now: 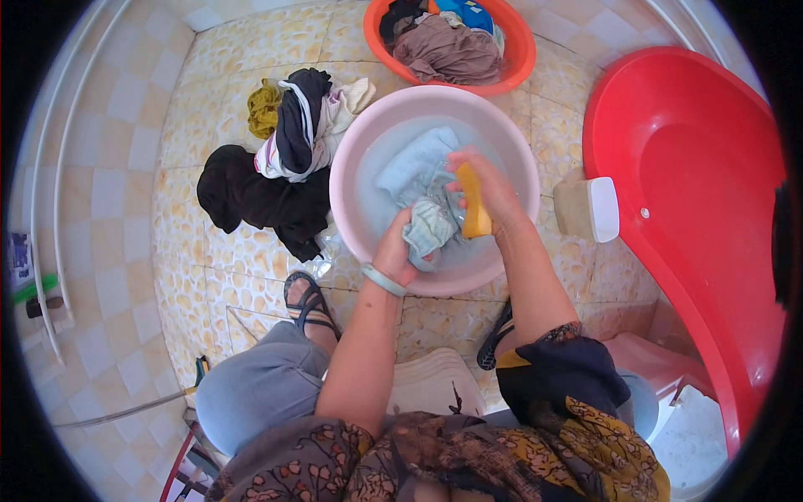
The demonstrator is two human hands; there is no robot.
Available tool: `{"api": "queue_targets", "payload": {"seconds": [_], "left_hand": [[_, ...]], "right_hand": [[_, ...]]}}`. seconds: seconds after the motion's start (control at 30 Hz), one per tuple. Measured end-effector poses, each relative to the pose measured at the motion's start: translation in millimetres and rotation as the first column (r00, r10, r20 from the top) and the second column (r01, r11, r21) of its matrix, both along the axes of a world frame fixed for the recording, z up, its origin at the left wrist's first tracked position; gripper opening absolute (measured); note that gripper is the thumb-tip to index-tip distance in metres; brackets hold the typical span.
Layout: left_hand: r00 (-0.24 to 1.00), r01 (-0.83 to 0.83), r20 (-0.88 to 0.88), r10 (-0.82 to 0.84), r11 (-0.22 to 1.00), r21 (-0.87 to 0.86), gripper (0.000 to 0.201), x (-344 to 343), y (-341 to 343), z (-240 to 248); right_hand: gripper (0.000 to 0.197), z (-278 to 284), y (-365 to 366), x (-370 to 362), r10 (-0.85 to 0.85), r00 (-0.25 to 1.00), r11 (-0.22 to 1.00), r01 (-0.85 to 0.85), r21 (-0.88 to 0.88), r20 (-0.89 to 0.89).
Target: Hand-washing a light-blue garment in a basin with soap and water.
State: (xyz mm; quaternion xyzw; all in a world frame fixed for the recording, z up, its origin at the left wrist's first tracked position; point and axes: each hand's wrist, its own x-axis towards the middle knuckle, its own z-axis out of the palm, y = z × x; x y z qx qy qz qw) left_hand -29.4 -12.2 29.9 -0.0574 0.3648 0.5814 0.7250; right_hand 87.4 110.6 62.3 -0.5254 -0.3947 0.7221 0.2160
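Observation:
A wide pink basin (347, 219) of cloudy water stands on the floor in front of me. Bunched in my left hand (396, 251), low inside the basin, is part of a pale blue-green cloth (430, 227). More pale blue cloth (418, 161) lies in the water beyond it. My right hand (493, 194), over the basin's right half, is closed on a yellow bar of soap (473, 201), long and slightly curved. The soap is held just right of the bunched cloth, and whether they touch I cannot tell.
Dark and white clothes (276, 188) lie on the tiled floor left of the basin. Behind it, an orange tub (523, 58) holds more clothes. At right are a lidded container (585, 207) and a big red plastic bathtub (686, 176). A white pail (690, 443) stands lower right.

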Motion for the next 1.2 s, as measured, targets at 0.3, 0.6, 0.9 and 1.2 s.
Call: {"api": "queue_targets", "payload": {"seconds": [0.3,0.6,0.9,1.2], "left_hand": [[0.997,0.034,-0.064,-0.033,0.999,0.016,0.026,-23.7,-8.6,-2.0],[0.948,-0.024,-0.315,0.039,0.998,0.05,0.031,-26.5,-1.4,-25.5],[0.794,-0.137,-0.603,-0.077,0.944,-0.3,0.036,-24.0,4.2,-26.0],[0.816,-0.417,0.491,0.306,0.899,0.132,0.064,1.1,-15.7,-27.5]], "right_hand": [[0.028,3.0,-30.7,-5.1,0.465,0.86,0.841,-0.503,0.2,0.21],[0.01,-6.4,-22.0,10.1,0.145,0.989,0.989,-0.144,-0.025,0.04],[0.01,6.5,-10.4,14.5,0.009,0.996,0.969,-0.03,0.247,0.086],[0.018,7.6,-87.3,-1.4,0.388,0.792,0.426,-0.608,0.67,0.472]]}}
